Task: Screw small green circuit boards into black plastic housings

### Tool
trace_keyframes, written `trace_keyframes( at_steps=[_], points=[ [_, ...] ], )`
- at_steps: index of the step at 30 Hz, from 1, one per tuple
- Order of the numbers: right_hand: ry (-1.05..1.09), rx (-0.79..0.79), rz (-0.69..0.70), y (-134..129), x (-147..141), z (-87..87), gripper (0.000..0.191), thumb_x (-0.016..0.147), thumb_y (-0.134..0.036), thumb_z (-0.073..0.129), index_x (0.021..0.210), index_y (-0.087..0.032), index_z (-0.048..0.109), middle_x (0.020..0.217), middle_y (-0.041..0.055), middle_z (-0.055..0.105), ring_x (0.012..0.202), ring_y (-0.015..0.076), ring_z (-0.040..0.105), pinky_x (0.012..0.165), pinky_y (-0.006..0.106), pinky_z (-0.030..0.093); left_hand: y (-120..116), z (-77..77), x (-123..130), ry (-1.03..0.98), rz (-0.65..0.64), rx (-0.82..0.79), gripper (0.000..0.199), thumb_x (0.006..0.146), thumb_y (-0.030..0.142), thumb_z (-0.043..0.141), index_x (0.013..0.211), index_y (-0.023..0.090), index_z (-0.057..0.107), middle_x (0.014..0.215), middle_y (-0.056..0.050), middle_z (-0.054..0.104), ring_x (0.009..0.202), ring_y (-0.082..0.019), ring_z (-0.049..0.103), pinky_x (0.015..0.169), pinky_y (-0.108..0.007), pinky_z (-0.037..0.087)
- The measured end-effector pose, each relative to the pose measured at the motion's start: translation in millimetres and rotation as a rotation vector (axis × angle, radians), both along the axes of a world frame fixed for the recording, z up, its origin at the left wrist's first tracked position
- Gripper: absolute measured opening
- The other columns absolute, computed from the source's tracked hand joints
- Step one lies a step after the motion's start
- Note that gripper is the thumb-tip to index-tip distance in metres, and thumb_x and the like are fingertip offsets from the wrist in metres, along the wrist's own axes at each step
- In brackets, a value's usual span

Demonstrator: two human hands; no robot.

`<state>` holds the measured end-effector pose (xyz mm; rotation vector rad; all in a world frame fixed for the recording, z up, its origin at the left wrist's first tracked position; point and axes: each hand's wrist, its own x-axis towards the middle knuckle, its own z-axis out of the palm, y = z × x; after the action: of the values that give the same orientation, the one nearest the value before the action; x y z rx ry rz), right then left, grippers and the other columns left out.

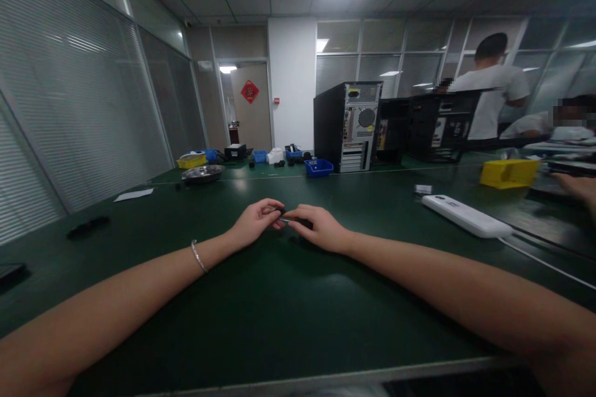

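Left hand [254,221] and right hand [319,227] pinch one small dark part [282,216], perhaps metal-tipped, left of the white plastic power strip [465,216].

Head camera looks forward and down (close) over the table [279,310].

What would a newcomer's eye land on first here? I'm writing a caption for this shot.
The two hands meeting mid-table: the left hand and right hand pinch a small dark part between their fingertips over the green table. Next, the black computer tower standing at the far edge, and the white power strip lying to the right.
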<state>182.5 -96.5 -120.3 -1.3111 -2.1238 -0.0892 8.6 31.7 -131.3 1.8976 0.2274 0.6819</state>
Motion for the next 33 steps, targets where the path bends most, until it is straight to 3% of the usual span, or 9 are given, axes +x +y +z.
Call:
trace_keyframes(
  at_steps=[4, 9, 14, 21, 28, 33],
  points=[
    [0.007, 0.012, 0.021, 0.3, 0.1, -0.2, 0.030, 0.091, -0.027, 0.047, 0.117, -0.020, 0.059, 0.096, 0.0052, 0.064, 0.083, 0.0159, 0.058, 0.073, 0.026, 0.044, -0.6, 0.8, -0.7, -0.013, 0.036, -0.003, 0.029, 0.083, 0.028, 0.058, 0.107, 0.012, 0.055, 0.091, -0.007, 0.066, 0.080, -0.019, 0.065, 0.076, -0.034, 0.053],
    [0.001, 0.013, -0.017, 2.3, 1.9, -2.7, 0.030, 0.090, -0.026, 0.049, 0.116, -0.020, 0.060, 0.096, 0.0059, 0.064, 0.083, 0.0166, 0.059, 0.073, 0.027, 0.044, -2.6, 1.3, 0.0, -0.022, -0.020, -0.072, 0.030, 0.082, 0.024, 0.060, 0.109, 0.013, 0.055, 0.101, -0.010, 0.065, 0.089, -0.021, 0.065, 0.084, -0.038, 0.051],
    [0.038, 0.008, -0.010, -0.3, 1.8, -1.2, 0.028, 0.090, -0.026, 0.049, 0.113, -0.021, 0.062, 0.098, 0.0060, 0.065, 0.086, 0.0170, 0.060, 0.075, 0.027, 0.044, -0.9, 1.0, -0.1, -0.044, 0.048, -0.092, 0.031, 0.080, 0.023, 0.062, 0.108, 0.012, 0.055, 0.105, -0.011, 0.065, 0.089, -0.021, 0.066, 0.088, -0.041, 0.050],
    [0.019, -0.036, -0.064, 0.6, 2.0, -1.6, 0.033, 0.091, -0.030, 0.047, 0.120, -0.021, 0.060, 0.103, 0.0066, 0.067, 0.087, 0.0175, 0.061, 0.076, 0.027, 0.045, -3.3, 0.5, -0.9, 0.015, -0.026, -0.159, 0.038, 0.078, 0.023, 0.065, 0.112, 0.013, 0.054, 0.108, -0.011, 0.065, 0.094, -0.021, 0.065, 0.089, -0.041, 0.050],
    [0.043, -0.039, -0.115, 6.3, 4.2, -7.5, 0.037, 0.090, -0.031, 0.047, 0.125, -0.022, 0.056, 0.110, 0.0075, 0.067, 0.094, 0.0198, 0.062, 0.081, 0.030, 0.046, -2.9, 1.0, -1.2, -0.004, -0.078, -0.209, 0.045, 0.078, 0.018, 0.064, 0.121, 0.012, 0.052, 0.126, -0.015, 0.055, 0.105, -0.024, 0.061, 0.101, -0.045, 0.040],
    [0.062, -0.045, -0.109, 7.3, 5.3, -8.2, 0.037, 0.090, -0.032, 0.046, 0.124, -0.022, 0.057, 0.112, 0.0068, 0.067, 0.096, 0.0202, 0.062, 0.082, 0.031, 0.046, -2.6, 1.7, -1.4, 0.013, -0.059, -0.163, 0.044, 0.076, 0.017, 0.065, 0.118, 0.014, 0.053, 0.126, -0.014, 0.054, 0.102, -0.022, 0.062, 0.099, -0.044, 0.041]
  ],
)
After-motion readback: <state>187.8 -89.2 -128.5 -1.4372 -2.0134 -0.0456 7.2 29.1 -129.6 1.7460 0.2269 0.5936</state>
